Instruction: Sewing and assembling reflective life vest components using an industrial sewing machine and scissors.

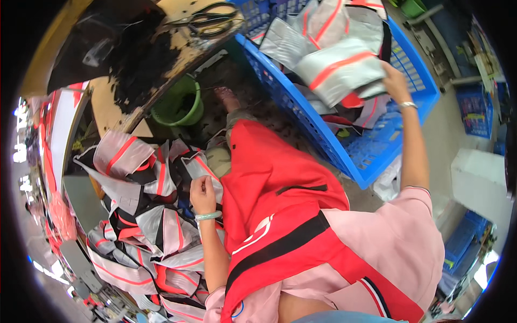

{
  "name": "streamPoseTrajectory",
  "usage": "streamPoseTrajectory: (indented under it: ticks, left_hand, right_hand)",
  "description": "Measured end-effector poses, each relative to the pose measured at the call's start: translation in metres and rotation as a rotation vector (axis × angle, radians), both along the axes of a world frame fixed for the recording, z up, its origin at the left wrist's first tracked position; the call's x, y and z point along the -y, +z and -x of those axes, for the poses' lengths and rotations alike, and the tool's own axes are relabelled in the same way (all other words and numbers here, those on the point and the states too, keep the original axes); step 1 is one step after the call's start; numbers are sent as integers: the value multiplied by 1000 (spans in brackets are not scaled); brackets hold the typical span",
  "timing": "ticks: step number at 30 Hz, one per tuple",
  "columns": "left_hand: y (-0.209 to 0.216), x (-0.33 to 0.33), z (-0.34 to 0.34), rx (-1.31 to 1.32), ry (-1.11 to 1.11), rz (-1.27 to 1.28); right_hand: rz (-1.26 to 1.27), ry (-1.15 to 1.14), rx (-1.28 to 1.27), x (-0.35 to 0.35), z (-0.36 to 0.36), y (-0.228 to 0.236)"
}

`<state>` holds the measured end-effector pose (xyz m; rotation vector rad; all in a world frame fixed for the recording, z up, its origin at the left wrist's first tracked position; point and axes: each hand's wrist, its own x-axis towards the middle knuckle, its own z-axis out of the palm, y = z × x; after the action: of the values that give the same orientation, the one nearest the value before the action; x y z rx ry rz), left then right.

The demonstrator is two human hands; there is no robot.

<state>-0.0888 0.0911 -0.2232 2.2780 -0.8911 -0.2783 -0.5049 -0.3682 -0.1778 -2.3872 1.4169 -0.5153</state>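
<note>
My right hand [395, 82] grips the edge of a silver-grey fabric piece [344, 70] with a red-orange stripe, over the blue plastic crate [353, 164] at the upper right. More striped pieces [323, 21] lie in the crate beneath and beyond it. My left hand [203, 195] is closed, fingers curled, beside my red apron [269, 167]; nothing shows in it. Next to it, a large heap of similar grey pieces [177, 231] with red stripes and black edges fills the left side.
A worktable [183, 46] at the upper left bears black scraps [142, 64] and black-handled scissors [212, 21]. Beneath its edge stands a green bucket [180, 105]. A white box [479, 180] and another blue crate [474, 110] are at the far right.
</note>
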Motion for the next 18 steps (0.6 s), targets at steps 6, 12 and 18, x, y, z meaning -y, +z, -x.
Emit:
streamPoseTrajectory:
  ticks: [6,12,18]
  left_hand:
    - [11,-20,11,114,30,100]
    - [45,-49,46,220,-20,-202]
    - [44,-78,65,60,3,-211]
  right_hand:
    - [43,106,-452,-30,50,-108]
    - [-366,210,-941,-111,67,-259]
    - [-858,168,-1024,-46,61,-237]
